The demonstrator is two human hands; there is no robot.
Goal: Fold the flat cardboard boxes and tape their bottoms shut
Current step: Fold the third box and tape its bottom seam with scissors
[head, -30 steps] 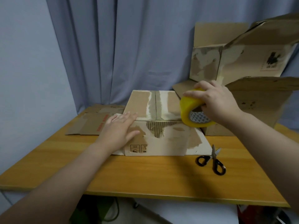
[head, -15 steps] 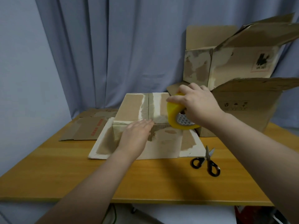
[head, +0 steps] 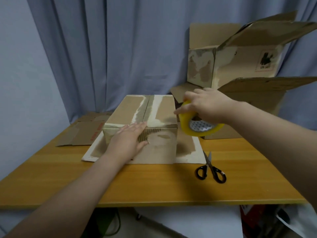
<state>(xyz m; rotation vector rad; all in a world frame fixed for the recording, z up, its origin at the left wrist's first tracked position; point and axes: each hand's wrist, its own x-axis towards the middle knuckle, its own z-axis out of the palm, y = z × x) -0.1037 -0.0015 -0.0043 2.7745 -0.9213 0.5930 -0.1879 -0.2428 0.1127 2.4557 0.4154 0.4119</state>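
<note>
Nearest the person, under both forearms: wooden table [head: 154, 186], front edge running across.

Just short of the right hand [head: 209, 105], black-handled scissors [head: 211, 170] lie on the table with their blades pointing away. The tips are just beside the box's right-hand flap.

Left hand [head: 130, 140]: flat, fingers straight and together, pressed against the near wall of the cardboard box [head: 159, 110], fingertips at its top edge.

The box stands between the two hands, closed flaps uppermost, centre seam running away from the person. Its lower flaps are splayed flat on the table to either side.

The right hand, at the box's top right corner, grips a yellow tape roll [head: 186, 124], fingers curled over its rim. The roll is held off the table.

Beyond the left hand, flat cardboard [head: 82, 133] lies on the table. Beyond the right hand, two open boxes [head: 240, 66] are stacked. A blue curtain [head: 120, 48] hangs behind everything.
</note>
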